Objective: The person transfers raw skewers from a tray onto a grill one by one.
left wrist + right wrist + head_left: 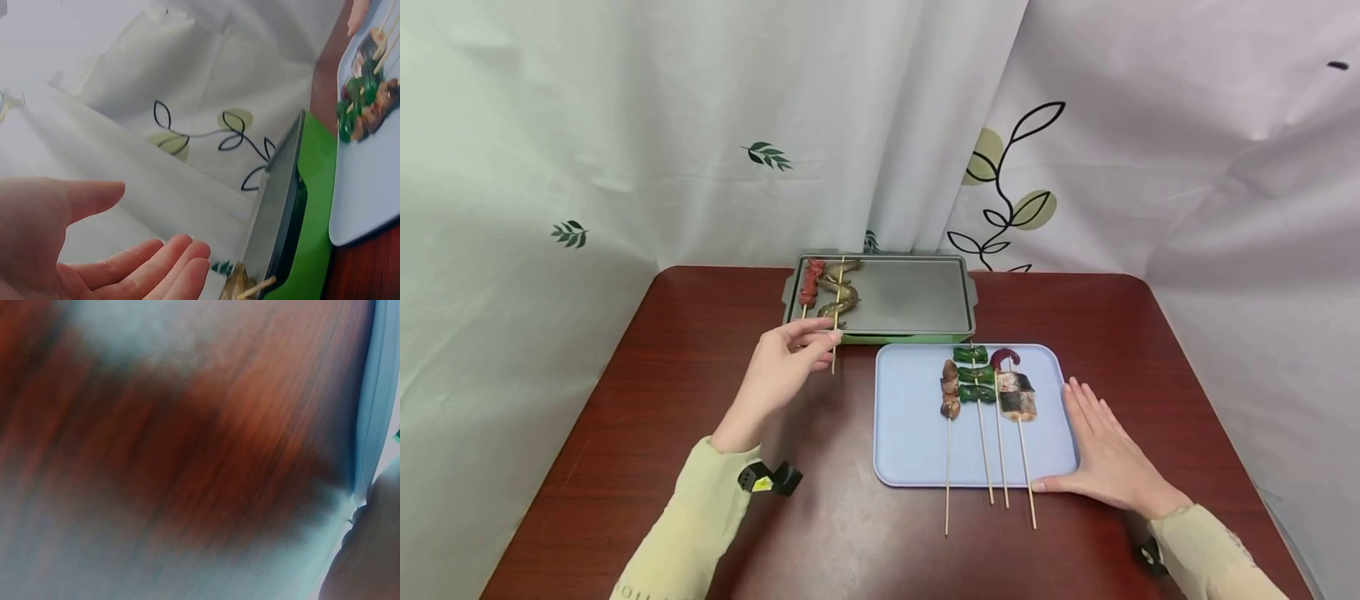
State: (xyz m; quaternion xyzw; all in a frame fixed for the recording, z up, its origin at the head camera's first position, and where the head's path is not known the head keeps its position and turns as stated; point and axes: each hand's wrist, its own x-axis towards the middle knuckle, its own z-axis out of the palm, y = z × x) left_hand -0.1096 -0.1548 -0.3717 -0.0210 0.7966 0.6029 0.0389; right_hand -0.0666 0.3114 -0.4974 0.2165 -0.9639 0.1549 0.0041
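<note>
My left hand (792, 354) is at the front left of a grey grill plate (917, 296), beside the stick of a skewer of brown, curled pieces (838, 292). In the left wrist view its thumb and fingers (178, 250) stand apart with nothing between them. A skewer of red pieces (810, 283) lies left of the brown one on the plate. My right hand (1108, 454) lies with fingers extended along the right edge of a light blue tray (906, 433). On that tray are a mushroom-like brown skewer (950, 392), a green pepper skewer (976, 375), a fish-like skewer (1018, 398) and a dark red curled piece (1004, 358).
The grill's green base (315, 169) shows below the plate. Several sticks reach past the tray's front edge over the dark red wooden table (850, 533). A pale curtain (737, 100) with leaf prints hangs behind the table.
</note>
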